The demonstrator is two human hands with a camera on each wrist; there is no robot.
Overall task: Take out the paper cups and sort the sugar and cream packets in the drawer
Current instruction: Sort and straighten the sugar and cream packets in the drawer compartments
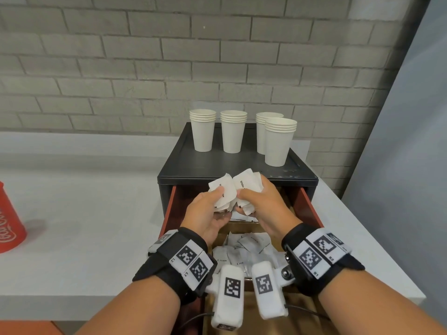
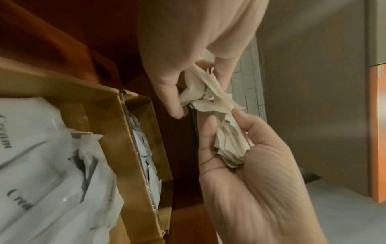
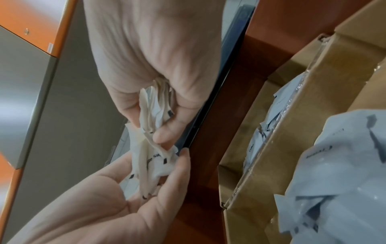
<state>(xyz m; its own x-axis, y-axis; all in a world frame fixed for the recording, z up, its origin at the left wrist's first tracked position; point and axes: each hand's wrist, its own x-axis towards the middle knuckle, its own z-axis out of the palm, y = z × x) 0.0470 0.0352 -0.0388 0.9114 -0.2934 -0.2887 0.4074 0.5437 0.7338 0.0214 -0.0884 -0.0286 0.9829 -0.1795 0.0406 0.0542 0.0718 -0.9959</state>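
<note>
A bunch of white sugar packets (image 1: 227,192) is being held in the left hand (image 1: 210,215), thumb on top and fingers curled beneath; a second bunch of white sugar packets (image 1: 249,187) is being held in the right hand (image 1: 262,206). Both grips are narrow and are closed on paper. The two bunches are touching between the hands, above the open drawer (image 1: 170,209). In the left wrist view the packets (image 2: 227,143) are being cradled in the left palm (image 2: 261,189), while the right hand's (image 2: 188,49) packets (image 2: 198,92) are being pinched just above them. In the right wrist view the letters "Su" are being shown on a packet (image 3: 154,160) lying against the left hand (image 3: 100,206), below the right hand (image 3: 158,54).

Below and nearer than the grips, a cardboard compartment (image 1: 242,229) in the drawer is being filled by cream packets (image 1: 244,252); the word "Cream" is legible on several. Beyond its cardboard divider (image 2: 133,148), directly beneath the grips, more packets (image 1: 239,216) are lying in a further compartment, one of them marked "Coffee" in the right wrist view.

Beyond the grips, four stacks of paper cups (image 1: 233,131) are standing upright on top of the black drawer cabinet (image 1: 217,163), which is resting on the white tabletop (image 1: 84,213). Well to the left of the grips, a red Coca-Cola container (image 1: 8,218) is standing at the frame's edge.
</note>
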